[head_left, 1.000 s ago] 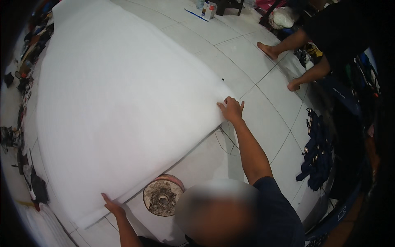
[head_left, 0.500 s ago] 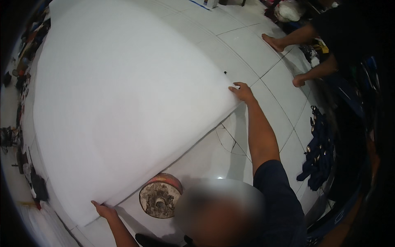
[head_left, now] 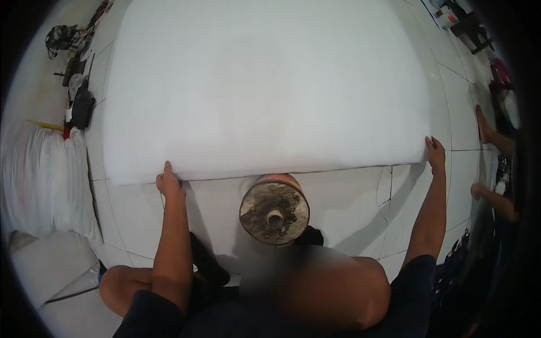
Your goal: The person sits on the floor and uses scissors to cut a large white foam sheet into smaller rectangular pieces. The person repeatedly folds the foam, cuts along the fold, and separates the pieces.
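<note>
Left hand [head_left: 171, 181] and right hand [head_left: 435, 155] seem to pinch the white sheet [head_left: 265, 96], so yanking it nearer might smudge it on that grubby drum [head_left: 269, 204].

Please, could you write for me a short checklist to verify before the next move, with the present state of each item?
1. Left grip at the near edge of the white sheet: ok.
2. Right grip at its near right corner: ok.
3. Round block not touching the sheet: cannot tell.
4. Other person's feet off the sheet: ok.
5. Sheet's far edge visible: not ok, outside the picture.
</note>
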Demonstrator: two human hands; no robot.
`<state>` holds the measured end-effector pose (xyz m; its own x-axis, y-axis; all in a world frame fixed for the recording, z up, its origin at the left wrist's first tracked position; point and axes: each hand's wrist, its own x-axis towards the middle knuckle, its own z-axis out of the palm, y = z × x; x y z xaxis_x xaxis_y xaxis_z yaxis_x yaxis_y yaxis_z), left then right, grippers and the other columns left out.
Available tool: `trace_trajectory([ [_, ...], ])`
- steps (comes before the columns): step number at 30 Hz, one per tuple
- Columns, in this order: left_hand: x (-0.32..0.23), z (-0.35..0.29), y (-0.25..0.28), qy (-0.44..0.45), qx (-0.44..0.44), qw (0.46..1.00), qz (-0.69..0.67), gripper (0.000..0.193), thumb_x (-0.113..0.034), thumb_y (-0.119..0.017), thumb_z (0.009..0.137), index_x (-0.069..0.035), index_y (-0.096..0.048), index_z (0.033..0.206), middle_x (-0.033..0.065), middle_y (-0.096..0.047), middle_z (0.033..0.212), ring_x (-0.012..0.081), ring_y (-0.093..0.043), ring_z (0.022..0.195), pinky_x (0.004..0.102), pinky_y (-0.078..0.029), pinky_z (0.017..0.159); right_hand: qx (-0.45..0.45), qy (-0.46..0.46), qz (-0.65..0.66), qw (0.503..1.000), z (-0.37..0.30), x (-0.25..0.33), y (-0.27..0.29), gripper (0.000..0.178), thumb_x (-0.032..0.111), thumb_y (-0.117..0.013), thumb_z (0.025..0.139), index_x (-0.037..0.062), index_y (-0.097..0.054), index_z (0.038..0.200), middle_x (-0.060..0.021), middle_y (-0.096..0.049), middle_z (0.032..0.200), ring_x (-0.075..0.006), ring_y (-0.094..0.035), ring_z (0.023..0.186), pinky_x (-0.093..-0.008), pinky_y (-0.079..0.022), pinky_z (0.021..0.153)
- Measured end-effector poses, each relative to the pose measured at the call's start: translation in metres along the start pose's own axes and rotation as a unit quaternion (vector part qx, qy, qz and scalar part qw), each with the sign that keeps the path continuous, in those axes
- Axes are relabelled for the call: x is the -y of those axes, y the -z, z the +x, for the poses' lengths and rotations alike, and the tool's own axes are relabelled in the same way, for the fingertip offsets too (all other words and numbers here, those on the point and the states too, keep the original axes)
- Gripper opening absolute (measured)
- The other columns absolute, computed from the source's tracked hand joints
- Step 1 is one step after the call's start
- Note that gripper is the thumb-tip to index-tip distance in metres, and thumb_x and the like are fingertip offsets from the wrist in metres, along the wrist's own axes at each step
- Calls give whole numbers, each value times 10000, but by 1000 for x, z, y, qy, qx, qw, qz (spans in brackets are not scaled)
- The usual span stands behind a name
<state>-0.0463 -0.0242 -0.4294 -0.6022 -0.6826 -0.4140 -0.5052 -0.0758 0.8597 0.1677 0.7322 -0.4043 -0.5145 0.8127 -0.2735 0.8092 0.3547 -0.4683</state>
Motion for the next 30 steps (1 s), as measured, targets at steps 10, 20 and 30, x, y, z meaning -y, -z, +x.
trace_trajectory([
  [10, 14, 0, 8, 65, 13, 995, -74, 241, -171, -687, 858, -20, -501, 879, 50, -535, 755, 152, -518, 656, 278, -429, 536, 22, -12, 17, 1000, 14, -26, -2, 604, 351, -548, 934, -69, -420, 1350, -248, -505, 1322, -306, -529, 1192, -371, -404, 1003],
  [20, 26, 10, 18, 67, 27, 995, -68, 243, -173, -694, 852, -40, -491, 849, 41, -518, 712, 138, -460, 565, 278, -393, 496, 84, 259, 110, 956, -219, 168, -84, 525, 273, -751, 795, -1, -553, 1196, -107, -625, 938, -184, -582, 797, -314, -485, 713],
  [30, 22, 12, 4, 66, 55, 991, -105, 290, -187, -684, 860, 1, -483, 953, 77, -539, 855, 156, -505, 727, 302, -442, 631, 125, 710, 8, 693, -343, 250, -136, 222, 249, -762, 696, 116, -584, 679, -8, -451, 541, -194, -465, 468, -324, -359, 428],
])
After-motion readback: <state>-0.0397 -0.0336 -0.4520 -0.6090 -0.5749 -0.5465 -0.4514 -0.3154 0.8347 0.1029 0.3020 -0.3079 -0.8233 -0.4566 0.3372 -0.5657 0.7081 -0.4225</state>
